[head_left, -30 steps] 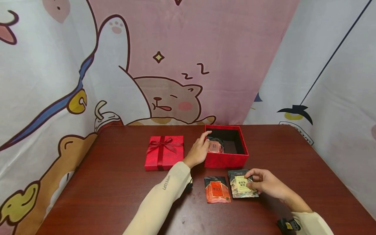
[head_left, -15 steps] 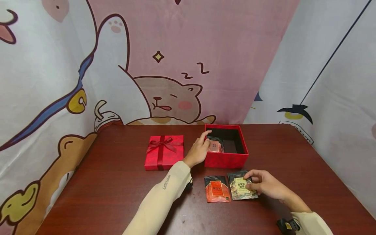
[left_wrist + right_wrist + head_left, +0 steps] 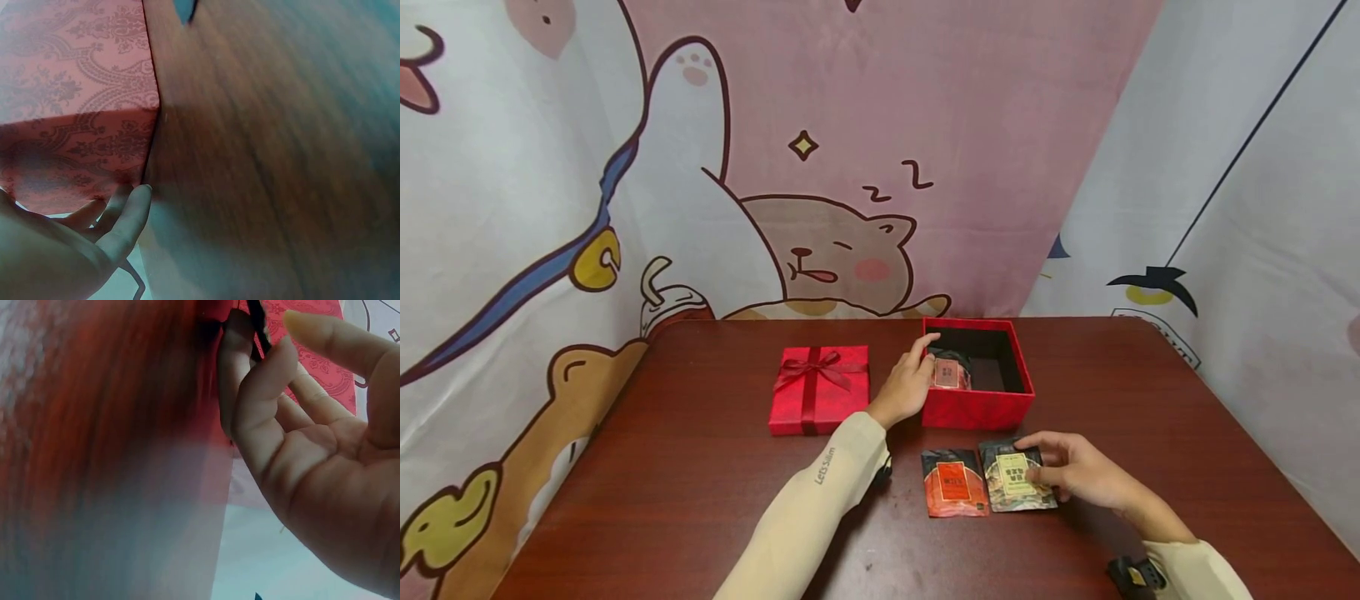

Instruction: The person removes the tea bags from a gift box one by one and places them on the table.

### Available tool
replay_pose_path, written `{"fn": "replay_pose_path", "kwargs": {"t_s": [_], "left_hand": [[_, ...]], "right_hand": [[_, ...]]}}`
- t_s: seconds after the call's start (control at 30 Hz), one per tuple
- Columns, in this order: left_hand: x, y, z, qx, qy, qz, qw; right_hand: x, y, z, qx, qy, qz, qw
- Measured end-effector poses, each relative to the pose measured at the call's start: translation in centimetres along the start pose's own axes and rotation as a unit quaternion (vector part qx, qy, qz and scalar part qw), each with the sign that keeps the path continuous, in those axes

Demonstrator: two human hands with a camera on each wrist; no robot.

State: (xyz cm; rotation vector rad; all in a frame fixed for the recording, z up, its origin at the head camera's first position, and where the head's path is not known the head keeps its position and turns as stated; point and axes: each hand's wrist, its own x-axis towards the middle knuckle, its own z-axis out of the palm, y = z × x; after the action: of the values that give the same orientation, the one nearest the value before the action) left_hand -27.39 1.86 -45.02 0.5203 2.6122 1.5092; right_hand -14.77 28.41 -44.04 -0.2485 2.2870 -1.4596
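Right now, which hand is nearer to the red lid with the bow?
Left. The left hand is just right of the lid, at the open box's left side; the right hand is farther right, at the yellow-labelled packet.

"Let's" runs along the left sleeve, the next word unclear; two Zs stand on the pink backdrop. The orange pouch, yellow-labelled pouch and boxed pouch carry characters too small to read.

Cartoon-printed cloth behind brown table
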Motion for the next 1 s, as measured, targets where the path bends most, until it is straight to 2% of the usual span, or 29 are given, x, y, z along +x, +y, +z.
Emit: {"fn": "replay_pose_path", "kwargs": {"t_s": [0.17,0.47,0.73,1.0], "left_hand": [[0.06,0.01,0.0,0.0,0.003,0.003,1.0],[0.0,-0.03,0.03,0.003,0.0,0.0,1.0],[-0.03,0.07,-0.04,0.005,0.001,-0.002,1.0],[-0.08,0.14,-0.03,0.001,0.001,-0.001,1.0]], "right_hand": [[-0.22,-0.28,-0.06,-0.027,0.018,0.0,0.9995],[-0.5,-0.44,-0.15,-0.056,0.042,0.028,0.9972],[-0.69,-0.43,-0.42,-0.056,0.039,0.013,0.9976],[-0.82,-0.32,-0.52,-0.063,0.044,0.019,0.9969]]}}
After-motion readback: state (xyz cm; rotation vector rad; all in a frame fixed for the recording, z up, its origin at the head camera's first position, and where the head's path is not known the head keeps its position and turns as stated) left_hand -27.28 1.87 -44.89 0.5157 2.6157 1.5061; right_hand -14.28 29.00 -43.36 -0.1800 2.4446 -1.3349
